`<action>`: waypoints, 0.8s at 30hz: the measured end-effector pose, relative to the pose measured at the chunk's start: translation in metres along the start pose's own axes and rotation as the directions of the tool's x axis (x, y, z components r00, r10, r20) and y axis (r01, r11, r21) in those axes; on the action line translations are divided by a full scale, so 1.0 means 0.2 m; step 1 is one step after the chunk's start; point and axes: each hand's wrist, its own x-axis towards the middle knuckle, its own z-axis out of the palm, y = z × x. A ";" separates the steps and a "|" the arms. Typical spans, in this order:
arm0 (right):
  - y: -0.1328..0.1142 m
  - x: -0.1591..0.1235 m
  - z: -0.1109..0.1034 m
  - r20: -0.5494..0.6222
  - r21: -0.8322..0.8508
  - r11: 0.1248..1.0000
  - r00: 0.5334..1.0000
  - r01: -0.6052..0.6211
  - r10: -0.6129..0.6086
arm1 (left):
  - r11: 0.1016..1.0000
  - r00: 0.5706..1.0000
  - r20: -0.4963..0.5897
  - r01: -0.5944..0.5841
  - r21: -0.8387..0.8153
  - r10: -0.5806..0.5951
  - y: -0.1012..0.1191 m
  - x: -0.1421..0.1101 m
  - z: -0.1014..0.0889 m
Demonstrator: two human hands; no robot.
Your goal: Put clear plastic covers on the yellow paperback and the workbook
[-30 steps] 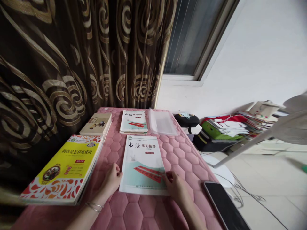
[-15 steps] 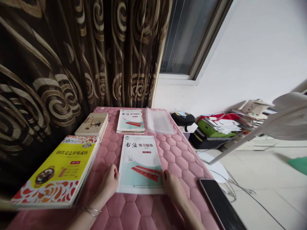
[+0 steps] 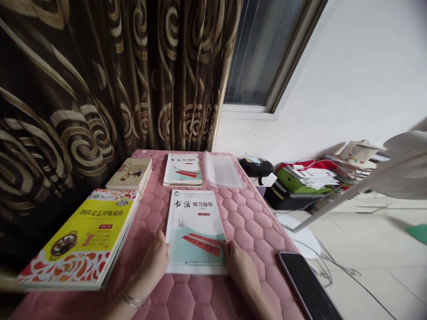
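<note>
A calligraphy workbook (image 3: 196,222) with a white and teal cover and red strips lies flat before me on the pink quilted surface (image 3: 182,295). My left hand (image 3: 156,258), with a silver bangle at the wrist, is closed on the book's left edge. On the opposite edge my right hand (image 3: 242,266) is closed too, its thumb on the cover and its other fingers mostly hidden. Behind it lies a small stack topped by a matching workbook (image 3: 183,169). Beside that stack rest clear plastic book covers (image 3: 224,171).
At left stand a pile with a yellow book (image 3: 82,233) on top and tan books (image 3: 130,172). A phone (image 3: 307,282) lies near the right edge. Beyond are a black case (image 3: 256,168), a white fan (image 3: 336,206), cables and piled papers. A patterned curtain (image 3: 133,80) hangs behind.
The workbook stays nearly in place between both hands. My left hand has shifted slightly and now closes on the left edge. The view has swung a little.
</note>
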 end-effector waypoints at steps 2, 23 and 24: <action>0.00 0.00 0.00 0.011 0.001 1.000 1.000 0.003 -0.003 | 0.999 0.997 0.072 -0.003 0.052 -0.001 0.04 0.00 -0.03; -0.03 0.01 -0.07 0.072 0.044 0.999 0.997 0.000 -0.003 | 0.815 0.821 -0.098 -0.529 0.236 0.562 0.16 0.07 0.24; -0.03 0.02 -0.07 0.065 0.083 0.997 0.998 -0.006 0.000 | 0.813 0.817 -0.108 -0.533 0.233 0.566 0.15 0.07 0.26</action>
